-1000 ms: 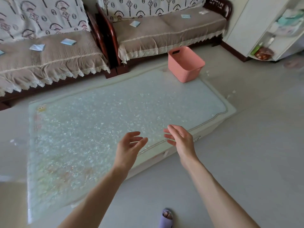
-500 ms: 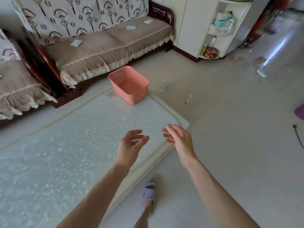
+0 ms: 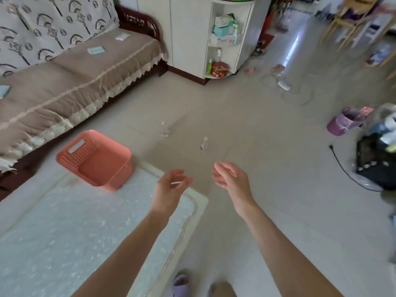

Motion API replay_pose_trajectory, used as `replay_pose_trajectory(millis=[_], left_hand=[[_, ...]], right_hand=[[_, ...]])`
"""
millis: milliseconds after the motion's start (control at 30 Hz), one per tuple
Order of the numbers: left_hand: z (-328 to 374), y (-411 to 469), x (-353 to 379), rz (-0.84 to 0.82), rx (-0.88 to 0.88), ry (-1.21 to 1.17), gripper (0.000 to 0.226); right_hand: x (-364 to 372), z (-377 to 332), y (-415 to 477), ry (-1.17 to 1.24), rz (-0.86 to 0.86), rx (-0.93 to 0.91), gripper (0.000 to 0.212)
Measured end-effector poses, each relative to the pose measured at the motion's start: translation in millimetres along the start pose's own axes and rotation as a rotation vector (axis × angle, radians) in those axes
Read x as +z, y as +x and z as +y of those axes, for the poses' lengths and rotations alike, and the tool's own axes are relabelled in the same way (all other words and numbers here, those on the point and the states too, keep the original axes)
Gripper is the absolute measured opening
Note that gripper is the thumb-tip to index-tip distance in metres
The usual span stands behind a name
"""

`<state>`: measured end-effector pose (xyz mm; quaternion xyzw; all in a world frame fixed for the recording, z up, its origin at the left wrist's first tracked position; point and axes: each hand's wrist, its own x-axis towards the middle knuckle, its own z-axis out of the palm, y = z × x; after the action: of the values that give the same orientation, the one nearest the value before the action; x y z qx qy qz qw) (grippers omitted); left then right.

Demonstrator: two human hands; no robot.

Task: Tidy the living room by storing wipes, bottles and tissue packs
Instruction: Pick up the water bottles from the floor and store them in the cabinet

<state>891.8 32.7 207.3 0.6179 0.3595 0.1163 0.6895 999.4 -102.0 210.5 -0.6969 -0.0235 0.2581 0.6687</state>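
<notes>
left hand (image 3: 171,189) and right hand (image 3: 232,179) empty, fingers loosely spread, raised side by side.
two small clear bottles (image 3: 165,130) upright on pale floor (image 3: 257,125) ahead; flat pale-blue tissue packs (image 3: 96,50) on brown sofa (image 3: 64,86) seat; coral lattice basket (image 3: 94,161) on table (image 3: 64,232) corner.

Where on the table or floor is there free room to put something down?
The table is bare from the pink basket to its near edge. The floor is bare between the right hand and the black cable. Crowded: two bottles stand on the floor ahead; the corner shelves are stocked.
</notes>
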Motion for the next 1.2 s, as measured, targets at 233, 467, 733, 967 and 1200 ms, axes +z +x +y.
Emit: replay_pose_trajectory(millis=[233,467,733,967,1200], left_hand=[[22,104,69,0.005,-0.035,0.009,0.028],[43,225,159,0.104,-0.082,-0.003,0.027],[58,334,219,0.229,-0.151,-0.062,0.024],[49,426,230,0.323,-0.216,-0.085,0.025],[10,523,236,0.355,-0.326,-0.120,0.026]], right_hand=[[-38,-29,116,-0.003,0.001,0.025,0.003],[-83,-61,270,-0.059,-0.089,0.086,0.003],[-99,-85,415,-0.159,-0.218,0.150,0.006],[-76,-76,531,-0.236,-0.340,0.207,0.009],[-58,-41,638,-0.329,-0.378,0.275,0.007]])
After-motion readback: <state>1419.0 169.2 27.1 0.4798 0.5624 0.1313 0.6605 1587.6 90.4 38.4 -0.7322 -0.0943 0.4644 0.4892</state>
